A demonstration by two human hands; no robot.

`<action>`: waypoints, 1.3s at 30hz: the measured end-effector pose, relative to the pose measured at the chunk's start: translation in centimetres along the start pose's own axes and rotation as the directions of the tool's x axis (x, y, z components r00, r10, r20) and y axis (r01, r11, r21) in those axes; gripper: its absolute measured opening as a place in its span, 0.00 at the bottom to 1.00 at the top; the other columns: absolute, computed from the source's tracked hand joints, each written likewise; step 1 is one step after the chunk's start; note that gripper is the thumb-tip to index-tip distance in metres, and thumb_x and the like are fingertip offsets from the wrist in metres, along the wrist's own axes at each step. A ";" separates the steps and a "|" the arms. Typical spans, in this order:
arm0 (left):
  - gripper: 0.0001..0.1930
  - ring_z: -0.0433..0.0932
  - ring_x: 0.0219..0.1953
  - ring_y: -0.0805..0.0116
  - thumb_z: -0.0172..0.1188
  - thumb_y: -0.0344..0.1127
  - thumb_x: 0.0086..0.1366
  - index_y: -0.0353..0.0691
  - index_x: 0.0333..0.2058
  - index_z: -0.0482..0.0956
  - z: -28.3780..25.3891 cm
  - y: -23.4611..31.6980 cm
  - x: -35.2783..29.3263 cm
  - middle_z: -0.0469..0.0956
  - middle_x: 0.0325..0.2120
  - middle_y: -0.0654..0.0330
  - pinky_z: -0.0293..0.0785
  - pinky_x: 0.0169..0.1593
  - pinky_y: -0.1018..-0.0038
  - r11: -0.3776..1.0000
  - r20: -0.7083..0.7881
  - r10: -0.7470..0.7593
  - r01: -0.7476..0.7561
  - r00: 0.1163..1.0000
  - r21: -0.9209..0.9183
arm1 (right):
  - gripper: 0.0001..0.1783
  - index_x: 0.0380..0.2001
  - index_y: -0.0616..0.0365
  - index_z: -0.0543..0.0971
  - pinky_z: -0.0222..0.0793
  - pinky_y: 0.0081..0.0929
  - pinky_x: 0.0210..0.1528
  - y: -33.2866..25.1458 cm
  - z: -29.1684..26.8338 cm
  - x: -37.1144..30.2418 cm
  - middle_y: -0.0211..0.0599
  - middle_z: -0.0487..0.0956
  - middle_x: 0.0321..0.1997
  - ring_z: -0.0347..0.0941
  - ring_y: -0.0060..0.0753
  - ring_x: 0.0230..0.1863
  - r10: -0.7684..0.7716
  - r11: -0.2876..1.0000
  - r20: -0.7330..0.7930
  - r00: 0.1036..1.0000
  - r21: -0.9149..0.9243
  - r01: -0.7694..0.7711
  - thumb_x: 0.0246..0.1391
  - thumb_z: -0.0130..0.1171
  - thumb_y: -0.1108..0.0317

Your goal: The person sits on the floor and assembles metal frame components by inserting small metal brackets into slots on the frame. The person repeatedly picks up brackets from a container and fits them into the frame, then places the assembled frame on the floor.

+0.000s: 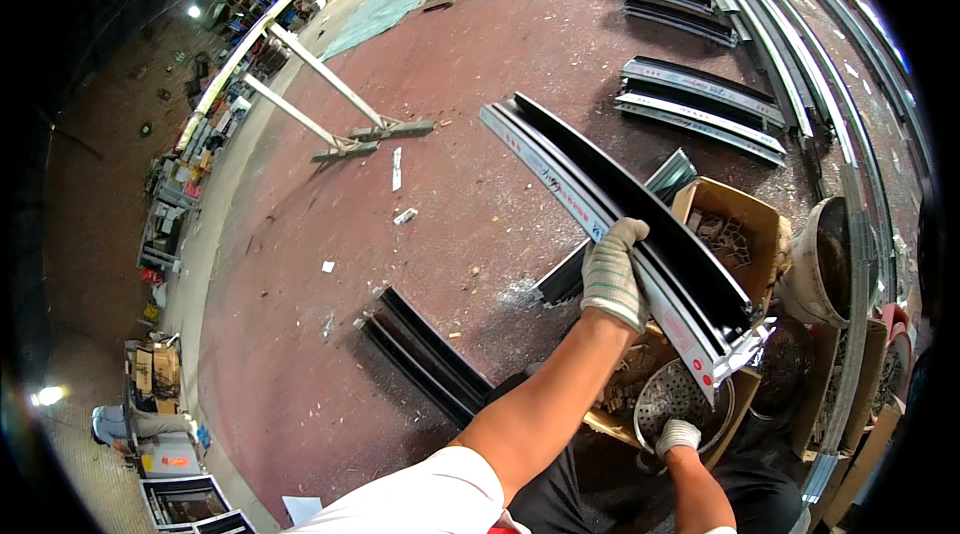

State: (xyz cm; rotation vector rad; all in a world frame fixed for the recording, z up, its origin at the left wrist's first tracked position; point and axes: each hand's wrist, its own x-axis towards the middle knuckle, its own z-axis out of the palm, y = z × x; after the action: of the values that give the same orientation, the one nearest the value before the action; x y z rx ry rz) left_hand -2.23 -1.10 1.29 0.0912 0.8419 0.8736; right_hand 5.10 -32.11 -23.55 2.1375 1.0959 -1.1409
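Note:
My left hand (613, 279), in a striped knit glove, is closed around a long black and silver metal profile (575, 196) with printed film along its side. The profile slants from the upper left down to the right, raised above the floor. Below its near end is a round metal bowl with holes (672, 394). My right hand (679, 437), also gloved, reaches into the near side of this bowl with its fingers bent together. What those fingers hold, if anything, is too small to see. The bowl rests on a cardboard box (610, 424) with small metal parts in it.
Another cardboard box (745, 209) of metal brackets and a white bucket (822, 259) stand at the right. Cut profiles (700, 99) lie on the red floor, with two dark ones (425, 354) at lower left. Long rails (800, 44) run along the right. A white stand (330, 94) is farther off.

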 end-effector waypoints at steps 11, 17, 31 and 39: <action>0.06 0.79 0.28 0.62 0.62 0.31 0.56 0.37 0.31 0.75 1.1 0.2 -1.1 0.79 0.28 0.57 0.81 0.37 0.67 1.000 0.069 -0.015 0.014 0.997 0.009 | 0.12 0.37 0.56 0.84 0.77 0.47 0.50 2.4 0.0 -1.6 0.53 0.84 0.40 0.81 0.56 0.47 -0.079 0.982 -0.206 0.975 0.153 0.112 0.49 0.61 0.67; 0.06 0.81 0.26 0.59 0.62 0.34 0.53 0.39 0.28 0.76 0.8 0.2 -0.9 0.81 0.26 0.57 0.84 0.37 0.64 1.000 0.082 0.000 -0.002 0.997 0.025 | 0.11 0.37 0.57 0.80 0.75 0.50 0.48 3.6 -0.9 -3.2 0.55 0.82 0.36 0.79 0.61 0.43 -0.051 0.947 -0.350 0.935 0.281 0.157 0.55 0.61 0.62; 0.11 0.77 0.31 0.57 0.62 0.36 0.50 0.40 0.31 0.73 1.7 1.7 -2.3 0.77 0.31 0.56 0.81 0.44 0.59 0.982 0.019 0.101 -0.103 0.995 0.159 | 0.08 0.43 0.60 0.73 0.76 0.27 0.37 2.5 -20.5 -13.0 0.39 0.79 0.32 0.77 0.29 0.34 -0.031 0.287 -0.678 0.735 0.698 0.656 0.65 0.57 0.69; 0.12 0.79 0.34 0.59 0.63 0.34 0.50 0.39 0.33 0.75 1.0 2.2 -0.5 0.78 0.33 0.56 0.81 0.47 0.60 0.886 -0.004 0.322 -0.300 0.947 0.354 | 0.07 0.43 0.59 0.77 0.78 0.17 0.38 2.7 -23.6 -17.8 0.29 0.80 0.35 0.77 0.16 0.34 -0.041 -0.220 -0.640 0.767 0.755 0.618 0.63 0.59 0.72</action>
State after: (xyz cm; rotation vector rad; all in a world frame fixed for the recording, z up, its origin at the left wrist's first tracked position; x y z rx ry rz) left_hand -3.10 0.21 3.15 0.5268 1.0538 1.0225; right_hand 12.29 -24.51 4.24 3.4857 1.1320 -2.5891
